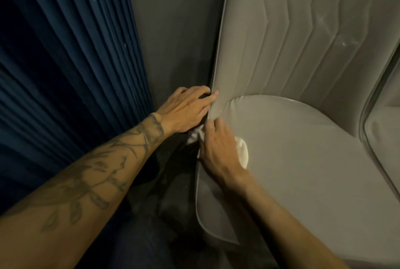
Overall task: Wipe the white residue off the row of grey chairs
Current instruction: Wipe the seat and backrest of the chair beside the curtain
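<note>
A grey upholstered chair (303, 149) fills the right half of the head view, its ribbed backrest rising behind a rounded seat. My left hand (186, 108) rests on the backrest's left edge, fingers spread, with the thumb over the seam and the fingertips behind it. My right hand (218, 147) presses a white cloth (242, 151) against the seat's left edge, just below the left hand. Part of the cloth bunches out between the two hands. Faint white marks (344, 43) show on the backrest at the upper right.
A pleated dark blue curtain (65, 74) hangs at the left. A dark grey wall (173, 19) stands between curtain and chair. A second grey chair (385, 130) adjoins at the right edge. The floor gap beside the chair is dark.
</note>
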The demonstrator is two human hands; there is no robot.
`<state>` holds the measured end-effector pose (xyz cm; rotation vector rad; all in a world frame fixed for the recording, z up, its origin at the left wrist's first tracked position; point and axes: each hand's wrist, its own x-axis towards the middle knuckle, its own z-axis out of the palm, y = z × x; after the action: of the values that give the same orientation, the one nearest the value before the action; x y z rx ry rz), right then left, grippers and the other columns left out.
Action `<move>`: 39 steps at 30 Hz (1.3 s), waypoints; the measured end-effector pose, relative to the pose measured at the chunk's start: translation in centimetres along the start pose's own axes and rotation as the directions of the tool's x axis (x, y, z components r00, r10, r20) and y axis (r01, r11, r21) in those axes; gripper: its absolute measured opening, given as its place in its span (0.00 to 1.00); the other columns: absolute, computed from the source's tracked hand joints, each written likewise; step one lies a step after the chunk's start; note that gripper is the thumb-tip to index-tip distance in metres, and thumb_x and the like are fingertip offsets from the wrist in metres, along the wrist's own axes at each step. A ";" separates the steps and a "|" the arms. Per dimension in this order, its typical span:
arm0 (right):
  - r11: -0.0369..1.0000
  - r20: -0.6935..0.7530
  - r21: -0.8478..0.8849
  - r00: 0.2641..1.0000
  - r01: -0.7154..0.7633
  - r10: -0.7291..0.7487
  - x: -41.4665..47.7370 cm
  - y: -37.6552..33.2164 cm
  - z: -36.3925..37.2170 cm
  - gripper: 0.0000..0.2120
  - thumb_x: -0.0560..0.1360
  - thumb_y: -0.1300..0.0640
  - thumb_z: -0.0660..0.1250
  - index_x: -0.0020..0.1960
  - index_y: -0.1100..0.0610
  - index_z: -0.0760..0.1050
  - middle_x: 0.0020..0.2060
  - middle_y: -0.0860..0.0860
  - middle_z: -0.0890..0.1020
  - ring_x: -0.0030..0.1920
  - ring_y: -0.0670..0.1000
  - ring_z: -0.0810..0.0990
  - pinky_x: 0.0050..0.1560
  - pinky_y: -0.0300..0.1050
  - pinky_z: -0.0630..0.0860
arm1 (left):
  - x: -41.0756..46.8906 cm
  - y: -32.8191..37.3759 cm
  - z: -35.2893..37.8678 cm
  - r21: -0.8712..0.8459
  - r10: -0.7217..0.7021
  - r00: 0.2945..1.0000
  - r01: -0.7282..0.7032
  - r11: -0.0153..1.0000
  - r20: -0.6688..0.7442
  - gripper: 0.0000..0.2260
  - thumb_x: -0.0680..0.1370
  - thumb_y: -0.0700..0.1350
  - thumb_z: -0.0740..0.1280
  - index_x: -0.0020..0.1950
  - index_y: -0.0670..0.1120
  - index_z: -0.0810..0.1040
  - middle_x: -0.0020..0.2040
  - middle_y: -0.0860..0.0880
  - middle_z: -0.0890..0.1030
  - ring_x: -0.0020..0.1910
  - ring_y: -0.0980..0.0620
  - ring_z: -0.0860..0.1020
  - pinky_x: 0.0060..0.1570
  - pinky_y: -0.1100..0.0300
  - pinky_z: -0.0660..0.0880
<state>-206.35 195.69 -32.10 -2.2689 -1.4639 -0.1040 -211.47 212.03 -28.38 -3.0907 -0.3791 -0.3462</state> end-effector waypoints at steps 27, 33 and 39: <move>0.992 0.132 -0.069 0.987 0.104 -0.094 -10.2 -3.9 -2.2 0.09 0.78 0.50 0.61 0.54 0.53 0.70 0.50 0.50 0.72 0.48 0.54 0.71 0.47 0.52 0.72 | -0.9 1.2 1.5 -0.079 -0.075 0.997 0.073 0.994 -0.022 0.36 0.82 0.58 0.67 0.85 0.52 0.54 0.81 0.45 0.62 0.81 0.45 0.59 0.77 0.43 0.58; 0.987 0.118 -0.113 0.988 0.116 -0.102 -16.0 -5.4 -3.7 0.09 0.71 0.48 0.62 0.47 0.51 0.72 0.44 0.49 0.73 0.40 0.53 0.73 0.38 0.48 0.71 | -1.2 1.6 1.8 -0.134 -0.105 0.994 0.100 0.986 -0.028 0.35 0.82 0.56 0.66 0.85 0.52 0.53 0.81 0.44 0.61 0.80 0.45 0.61 0.78 0.43 0.57; 0.988 0.111 -0.143 0.993 0.062 -0.046 -17.1 -3.9 -4.8 0.14 0.69 0.46 0.70 0.49 0.48 0.69 0.45 0.48 0.70 0.41 0.51 0.70 0.41 0.46 0.65 | -1.6 2.7 2.8 -0.227 -0.172 0.984 0.156 0.961 -0.051 0.34 0.83 0.53 0.64 0.86 0.52 0.52 0.82 0.43 0.60 0.80 0.44 0.61 0.77 0.42 0.58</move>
<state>-216.48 180.62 -31.51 -2.3841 -1.6220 -0.1101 -211.75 209.13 -31.37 -3.2586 -0.6399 -0.5339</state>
